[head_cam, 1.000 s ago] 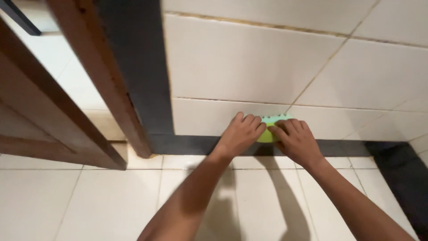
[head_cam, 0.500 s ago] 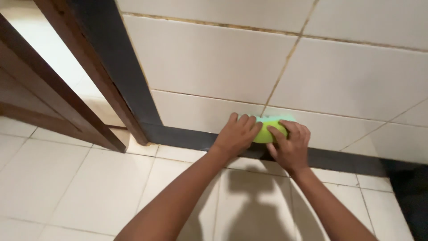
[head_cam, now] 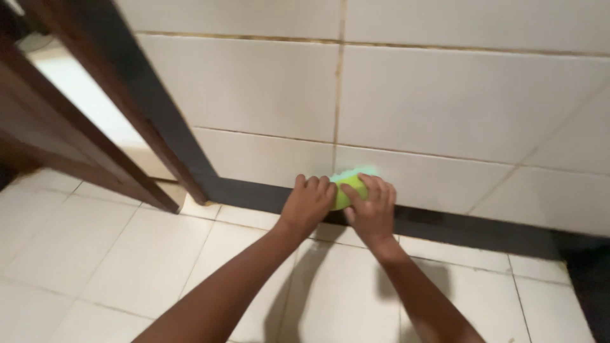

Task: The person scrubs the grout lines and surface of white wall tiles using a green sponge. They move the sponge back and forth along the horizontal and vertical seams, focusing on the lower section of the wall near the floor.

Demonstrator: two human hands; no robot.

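At the foot of the white tiled wall (head_cam: 267,101), where the dark skirting strip (head_cam: 457,228) meets the pale floor tiles (head_cam: 159,260), we see both hands pressed on a bright green, soft-looking scrubbing pad (head_cam: 348,187). The left hand (head_cam: 309,204) covers the pad's left end, fingers curled close together over it. The right hand (head_cam: 372,209) clamps its right side, fingers laid over the top, slightly apart. The pad lies against the lowest wall tile, just above the strip. A brown wooden door frame (head_cam: 82,121) slants away to the left.
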